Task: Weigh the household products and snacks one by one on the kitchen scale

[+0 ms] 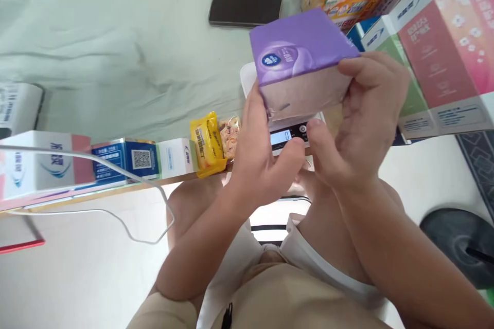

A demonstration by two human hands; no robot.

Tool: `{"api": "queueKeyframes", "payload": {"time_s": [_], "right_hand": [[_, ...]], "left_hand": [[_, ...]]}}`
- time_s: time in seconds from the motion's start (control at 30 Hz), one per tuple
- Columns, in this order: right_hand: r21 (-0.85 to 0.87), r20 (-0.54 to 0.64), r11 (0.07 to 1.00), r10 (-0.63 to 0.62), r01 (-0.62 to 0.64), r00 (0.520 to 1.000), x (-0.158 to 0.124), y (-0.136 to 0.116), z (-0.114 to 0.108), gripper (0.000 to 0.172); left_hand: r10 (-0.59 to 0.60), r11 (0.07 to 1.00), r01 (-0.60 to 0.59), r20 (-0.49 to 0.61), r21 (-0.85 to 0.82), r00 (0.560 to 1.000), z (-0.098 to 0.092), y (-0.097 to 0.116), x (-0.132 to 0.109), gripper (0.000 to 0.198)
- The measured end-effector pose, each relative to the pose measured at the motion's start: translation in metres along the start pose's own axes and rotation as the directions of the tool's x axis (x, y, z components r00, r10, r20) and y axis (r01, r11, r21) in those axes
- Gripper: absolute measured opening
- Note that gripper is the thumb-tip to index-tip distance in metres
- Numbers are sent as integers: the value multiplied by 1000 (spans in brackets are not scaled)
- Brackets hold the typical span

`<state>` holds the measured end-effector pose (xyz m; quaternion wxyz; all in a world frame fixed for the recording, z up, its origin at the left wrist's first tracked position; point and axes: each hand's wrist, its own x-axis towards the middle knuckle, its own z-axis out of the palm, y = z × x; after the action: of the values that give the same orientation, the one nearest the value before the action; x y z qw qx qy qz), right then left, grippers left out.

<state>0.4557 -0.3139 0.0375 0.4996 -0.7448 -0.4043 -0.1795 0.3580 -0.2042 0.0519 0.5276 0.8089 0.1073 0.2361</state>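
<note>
Left hand and right hand fingers grasp the purple pack at eight and four o'clock. Probably light, squashy; cradle its sides.

Your purple pack, right of centre, bears a navy logo; the cloth across the upper left is pale green, the phone at top centre black, the box at far right pink with white blossoms.
</note>
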Motion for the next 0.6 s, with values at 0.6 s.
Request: {"api": "queueKeyframes", "payload": {"time_s": [0.6], "right_hand": [[217, -300, 957, 253, -192, 920, -12, 49, 17, 40]], "left_hand": [[14, 999, -4, -191, 54, 981, -31, -12, -22, 70]]}}
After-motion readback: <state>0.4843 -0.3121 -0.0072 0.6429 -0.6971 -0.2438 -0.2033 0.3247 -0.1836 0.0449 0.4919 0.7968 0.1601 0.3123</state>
